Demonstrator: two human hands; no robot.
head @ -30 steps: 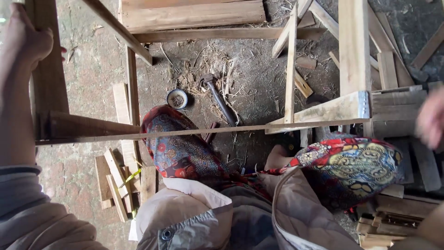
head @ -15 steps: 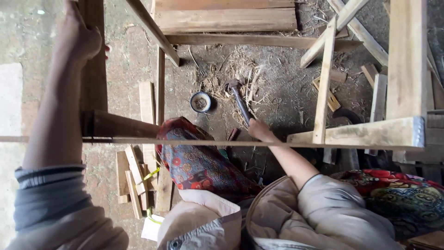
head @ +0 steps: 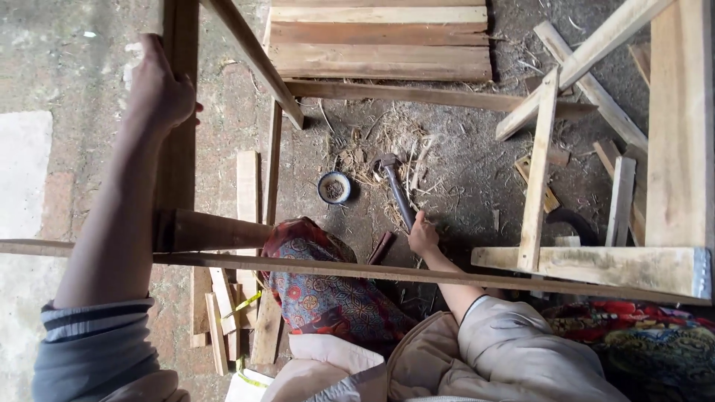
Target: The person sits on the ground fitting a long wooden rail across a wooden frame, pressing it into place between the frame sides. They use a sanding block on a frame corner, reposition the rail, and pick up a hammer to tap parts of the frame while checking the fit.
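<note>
The right hand (head: 423, 237) is clenched around the handle of a steel-headed hammer (head: 395, 186) lying on the littered dirt floor, just right of a small round tin (head: 334, 187). At far left, the left hand (head: 158, 89) grasps an upright wooden frame post (head: 181, 149).

Hammer on the floor, upright post in our grip

We see the hammer (head: 396, 190) lying on the dirt floor among shavings, metal head toward 11 o'clock, dark handle running toward 5 o'clock into our right hand (head: 423, 237). Our left hand (head: 158, 93) grips the dark wooden post (head: 179, 160) at 10 o'clock.
</note>
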